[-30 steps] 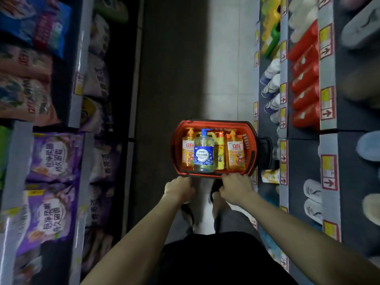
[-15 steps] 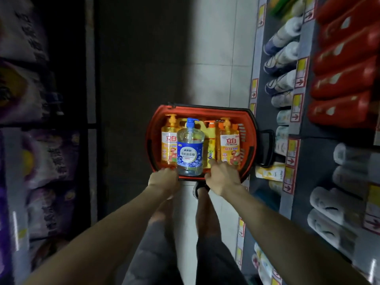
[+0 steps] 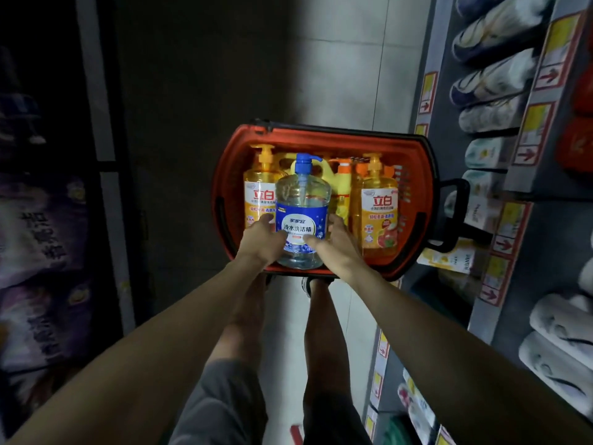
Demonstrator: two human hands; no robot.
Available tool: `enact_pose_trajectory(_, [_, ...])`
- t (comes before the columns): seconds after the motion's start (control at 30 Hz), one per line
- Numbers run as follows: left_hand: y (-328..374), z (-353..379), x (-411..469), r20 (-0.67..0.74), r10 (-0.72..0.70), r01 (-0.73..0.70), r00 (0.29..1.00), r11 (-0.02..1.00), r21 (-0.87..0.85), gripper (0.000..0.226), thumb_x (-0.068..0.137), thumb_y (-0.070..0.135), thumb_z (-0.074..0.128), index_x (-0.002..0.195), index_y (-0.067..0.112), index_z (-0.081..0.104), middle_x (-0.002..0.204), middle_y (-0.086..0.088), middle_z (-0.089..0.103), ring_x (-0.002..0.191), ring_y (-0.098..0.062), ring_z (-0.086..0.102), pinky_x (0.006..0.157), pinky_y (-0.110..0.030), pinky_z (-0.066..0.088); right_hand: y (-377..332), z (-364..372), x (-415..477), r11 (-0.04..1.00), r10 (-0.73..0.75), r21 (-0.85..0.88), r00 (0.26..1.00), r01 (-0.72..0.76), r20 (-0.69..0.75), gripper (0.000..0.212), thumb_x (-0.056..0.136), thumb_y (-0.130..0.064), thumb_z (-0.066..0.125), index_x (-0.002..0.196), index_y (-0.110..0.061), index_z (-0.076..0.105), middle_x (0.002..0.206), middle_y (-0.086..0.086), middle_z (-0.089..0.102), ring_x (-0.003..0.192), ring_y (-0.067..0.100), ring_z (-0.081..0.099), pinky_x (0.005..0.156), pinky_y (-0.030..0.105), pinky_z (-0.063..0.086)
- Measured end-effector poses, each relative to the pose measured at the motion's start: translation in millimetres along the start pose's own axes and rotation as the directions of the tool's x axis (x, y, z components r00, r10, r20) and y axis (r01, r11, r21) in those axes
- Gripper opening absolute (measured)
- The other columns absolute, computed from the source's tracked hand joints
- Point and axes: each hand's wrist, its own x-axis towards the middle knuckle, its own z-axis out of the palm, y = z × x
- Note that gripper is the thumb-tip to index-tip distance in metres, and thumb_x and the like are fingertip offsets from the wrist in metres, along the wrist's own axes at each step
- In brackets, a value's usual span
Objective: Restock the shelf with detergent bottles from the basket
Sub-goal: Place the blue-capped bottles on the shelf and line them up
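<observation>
A red basket [image 3: 324, 136] stands on the aisle floor in front of my feet. Inside it stands a clear detergent bottle [image 3: 302, 200] with a blue pump and blue label, flanked by two orange pump bottles [image 3: 378, 207] and a yellow jug behind. My left hand [image 3: 261, 240] grips the clear bottle's left side with the thumb across the label. My right hand [image 3: 337, 244] grips its right side, thumb on the label front. The bottle's base still sits low in the basket.
The shelf unit on the right [image 3: 510, 194] carries rows of slippers and boxed goods with yellow price tags. Dark shelves of purple bagged goods [image 3: 41, 239] line the left. The tiled floor [image 3: 340, 75] runs ahead between them. The basket's black handle [image 3: 455, 216] sticks out right.
Both hands left the basket's near rim and reached in, closing round the clear blue-label bottle. The camera dropped nearer to the basket.
</observation>
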Motion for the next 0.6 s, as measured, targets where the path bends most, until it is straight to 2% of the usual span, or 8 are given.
enact_pose_trajectory(0.1, [-5.9, 9.6, 4.7, 0.026, 0.022, -0.022, 0.999, 1.0, -0.003, 0.045, 0.096, 0.02, 0.065, 0.14, 0.012, 0.056, 0.135, -0.01, 0.069, 0.121, -0.032, 0.066, 0.102, -0.038, 0.055, 4.3, 6.6, 12.7, 0.989, 0.051, 0.139, 0.998, -0.056, 0.034, 0.072, 0.089, -0.031, 0.082, 0.148, -0.023, 0.043, 0.129, -0.006, 0.066, 0.108, 0.015, 0.065, 0.092, 0.032, 0.049])
enact_pose_trajectory(0.17, [-8.0, 13.8, 7.6, 0.052, 0.006, -0.001, 0.999, 0.997, -0.083, 0.045, 0.095, 0.017, 0.066, 0.138, 0.013, 0.056, 0.131, -0.008, 0.069, 0.117, -0.03, 0.068, 0.1, -0.046, 0.059, 6.3, 8.4, 21.2, 0.984, 0.071, 0.162, 0.996, -0.079, 0.049, 0.071, 0.086, -0.028, 0.086, 0.144, -0.02, 0.046, 0.128, -0.003, 0.069, 0.105, 0.015, 0.067, 0.092, 0.032, 0.052])
enact_pose_trajectory(0.27, [-9.1, 16.9, 16.5, 0.059, -0.055, 0.067, 0.997, 0.975, -0.21, 0.044, 0.093, 0.009, 0.063, 0.136, 0.01, 0.06, 0.12, -0.004, 0.069, 0.111, -0.025, 0.067, 0.099, -0.043, 0.057, 6.7, 7.5, 28.9, 0.977, 0.097, 0.182, 0.993, -0.107, 0.066, 0.07, 0.082, -0.023, 0.09, 0.14, -0.016, 0.051, 0.119, -0.004, 0.07, 0.094, 0.008, 0.067, 0.078, 0.023, 0.051])
enact_pose_trajectory(0.3, [-11.6, 17.5, 21.0, 0.071, -0.068, 0.084, 0.995, 0.965, -0.25, 0.046, 0.089, 0.009, 0.063, 0.135, 0.01, 0.061, 0.118, -0.002, 0.07, 0.11, -0.024, 0.067, 0.098, -0.041, 0.057, 6.4, 7.2, 30.2, 0.976, 0.1, 0.188, 0.992, -0.112, 0.074, 0.07, 0.082, -0.023, 0.091, 0.139, -0.017, 0.051, 0.114, -0.007, 0.069, 0.09, 0.002, 0.065, 0.073, 0.019, 0.049])
enact_pose_trajectory(0.37, [-19.3, 20.4, 30.9, 0.093, -0.084, 0.109, 0.992, 0.945, -0.307, 0.057, 0.074, 0.017, 0.064, 0.13, 0.013, 0.063, 0.117, -0.002, 0.075, 0.109, -0.025, 0.071, 0.099, -0.046, 0.059, 7.3, 8.2, 32.3, 0.973, 0.086, 0.208, 0.993, -0.1, 0.078, 0.077, 0.079, -0.022, 0.093, 0.141, -0.019, 0.048, 0.112, -0.01, 0.067, 0.09, -0.003, 0.064, 0.07, 0.017, 0.048])
enact_pose_trajectory(0.4, [-24.9, 24.6, 37.1, 0.096, -0.087, 0.113, 0.992, 0.941, -0.32, 0.06, 0.068, 0.021, 0.062, 0.127, 0.016, 0.062, 0.117, -0.003, 0.075, 0.109, -0.027, 0.072, 0.099, -0.05, 0.059, 8.8, 9.6, 33.3, 0.974, 0.065, 0.213, 0.995, -0.08, 0.075, 0.081, 0.077, -0.022, 0.094, 0.143, -0.021, 0.047, 0.115, -0.01, 0.068, 0.093, -0.002, 0.065, 0.073, 0.018, 0.05])
enact_pose_trajectory(0.47, [-43.6, 40.1, 57.0, 0.1, -0.087, 0.113, 0.991, 0.951, -0.289, 0.054, 0.07, 0.024, 0.063, 0.123, 0.023, 0.054, 0.119, -0.003, 0.073, 0.111, -0.028, 0.07, 0.098, -0.052, 0.059, 10.3, 14.4, 35.2, 0.976, 0.031, 0.213, 0.997, -0.044, 0.066, 0.088, 0.072, -0.022, 0.098, 0.144, -0.022, 0.047, 0.119, -0.009, 0.071, 0.101, 0.004, 0.069, 0.083, 0.023, 0.055])
enact_pose_trajectory(0.6, [-55.8, 55.8, 73.7, 0.093, -0.077, 0.1, 0.993, 0.958, -0.269, 0.064, 0.063, 0.031, 0.067, 0.124, 0.034, 0.049, 0.128, -0.005, 0.064, 0.114, -0.029, 0.066, 0.097, -0.053, 0.06, 9.7, 19.3, 38.8, 0.973, 0.075, 0.214, 0.995, -0.087, 0.065, 0.097, 0.053, -0.033, 0.104, 0.136, -0.023, 0.054, 0.122, -0.004, 0.075, 0.109, 0.015, 0.072, 0.101, 0.041, 0.058])
